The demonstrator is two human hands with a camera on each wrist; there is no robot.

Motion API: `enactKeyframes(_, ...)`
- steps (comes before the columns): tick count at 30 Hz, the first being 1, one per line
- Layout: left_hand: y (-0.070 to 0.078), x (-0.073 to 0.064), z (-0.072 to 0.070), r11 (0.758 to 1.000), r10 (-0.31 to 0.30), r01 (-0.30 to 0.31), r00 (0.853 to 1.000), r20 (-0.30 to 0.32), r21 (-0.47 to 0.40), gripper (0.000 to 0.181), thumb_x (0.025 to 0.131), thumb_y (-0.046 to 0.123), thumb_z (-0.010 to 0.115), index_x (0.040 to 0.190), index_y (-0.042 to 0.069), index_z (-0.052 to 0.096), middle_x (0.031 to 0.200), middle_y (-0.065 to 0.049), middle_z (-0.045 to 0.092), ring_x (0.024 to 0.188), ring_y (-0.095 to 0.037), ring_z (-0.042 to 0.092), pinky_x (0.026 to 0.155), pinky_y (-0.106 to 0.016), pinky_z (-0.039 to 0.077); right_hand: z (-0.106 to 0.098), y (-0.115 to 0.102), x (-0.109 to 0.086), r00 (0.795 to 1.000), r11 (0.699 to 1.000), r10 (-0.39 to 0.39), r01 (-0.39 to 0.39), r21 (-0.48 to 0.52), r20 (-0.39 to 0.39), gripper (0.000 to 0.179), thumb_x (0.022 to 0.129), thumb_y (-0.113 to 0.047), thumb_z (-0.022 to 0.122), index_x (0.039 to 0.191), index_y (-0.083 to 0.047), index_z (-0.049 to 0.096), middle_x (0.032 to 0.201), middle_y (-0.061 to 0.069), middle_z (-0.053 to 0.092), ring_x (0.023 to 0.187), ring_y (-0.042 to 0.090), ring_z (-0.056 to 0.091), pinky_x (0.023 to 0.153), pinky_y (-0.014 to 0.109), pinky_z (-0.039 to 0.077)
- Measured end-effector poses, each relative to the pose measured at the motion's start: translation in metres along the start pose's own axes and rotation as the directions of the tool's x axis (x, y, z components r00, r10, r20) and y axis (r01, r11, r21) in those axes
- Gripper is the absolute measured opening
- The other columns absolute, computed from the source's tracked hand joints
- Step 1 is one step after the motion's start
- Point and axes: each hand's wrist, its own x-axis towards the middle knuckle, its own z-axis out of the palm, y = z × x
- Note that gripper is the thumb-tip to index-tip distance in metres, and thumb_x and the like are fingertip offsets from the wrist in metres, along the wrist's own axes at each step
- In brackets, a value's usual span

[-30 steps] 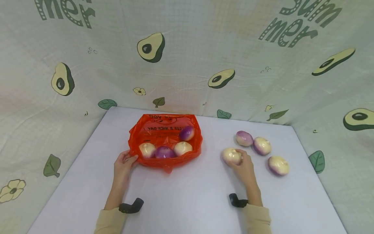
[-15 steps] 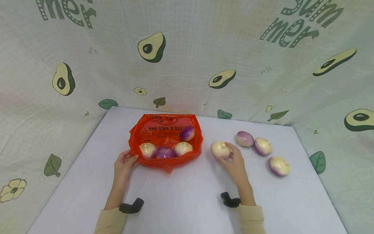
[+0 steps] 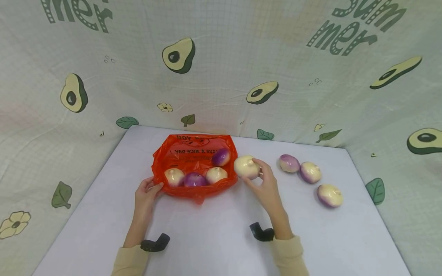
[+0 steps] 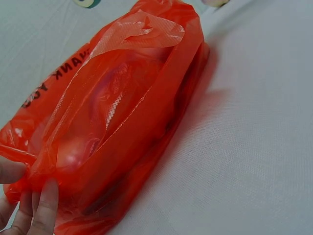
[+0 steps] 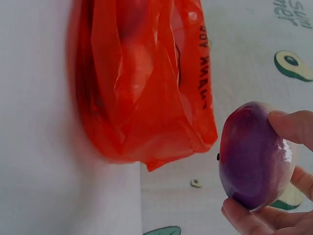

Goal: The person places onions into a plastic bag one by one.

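In the head view, an open red plastic bag (image 3: 186,153) lies on the table with several purple-and-white turnips (image 3: 195,179) inside. My left hand (image 3: 146,195) pinches the bag's rim at its near left corner; in the left wrist view the fingers (image 4: 46,208) are on the red film. My right hand (image 3: 264,188) grips another turnip (image 3: 246,167), white side up, in front of the bag's right edge. From the right wrist camera, that turnip (image 5: 252,156) shows its purple underside with a small dark spot, held between thumb and fingers, apart from the bag.
Three more turnips lie on the right of the white table (image 3: 214,237): a pinkish one (image 3: 289,163), one beside it (image 3: 310,172) and one nearer (image 3: 329,195). A cloth (image 3: 221,69) with printed avocados hangs behind the table.
My right hand has carried its turnip leftward and up from the table's right part to the bag's right edge. The left hand and bag have stayed in place.
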Motion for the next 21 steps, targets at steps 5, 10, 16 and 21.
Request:
enactKeyframes(5,0.0,0.0,0.0,1.0,-0.002,0.002,1.0,-0.004,-0.007,0.043,0.091,0.021,0.059,0.128,0.007,0.043,0.101,0.004,0.052,0.087,-0.002,0.057,0.089,-0.023,0.051,0.013,-0.011,0.004,0.998,1.0,-0.004,0.004,0.008,0.056,0.062,0.081,-0.027,0.072,0.133,-0.016,0.042,0.139,0.006,0.043,0.124,0.023,0.044,0.101,0.046,0.044)
enactKeyframes(10,-0.001,0.001,0.0,1.0,-0.003,0.003,1.0,-0.006,-0.007,0.042,0.091,0.021,0.059,0.128,0.007,0.043,0.102,0.004,0.052,0.086,-0.002,0.057,0.089,-0.024,0.051,0.029,-0.021,0.009,0.994,1.0,-0.022,0.02,0.015,0.11,0.06,0.081,-0.027,0.072,0.133,-0.018,0.043,0.139,0.006,0.042,0.124,0.024,0.044,0.099,0.047,0.045)
enactKeyframes(16,-0.001,0.001,-0.001,1.0,-0.006,0.006,1.0,-0.006,0.01,0.045,0.091,0.022,0.059,0.13,0.007,0.042,0.103,0.003,0.051,0.086,0.0,0.058,0.09,-0.024,0.05,0.048,-0.028,0.017,0.982,0.998,-0.054,0.061,-0.034,0.182,0.062,0.081,-0.027,0.072,0.134,-0.018,0.042,0.138,0.005,0.042,0.126,0.022,0.042,0.101,0.045,0.044)
enactKeyframes(21,-0.001,0.001,-0.001,1.0,-0.011,0.011,1.0,-0.008,0.004,0.045,0.091,0.022,0.06,0.13,0.007,0.042,0.102,0.004,0.052,0.087,-0.001,0.057,0.09,-0.024,0.05,0.061,-0.032,0.024,0.969,0.993,-0.048,0.073,-0.096,0.242,0.064,0.081,-0.023,0.072,0.136,-0.017,0.041,0.14,0.007,0.041,0.13,0.025,0.039,0.102,0.046,0.042)
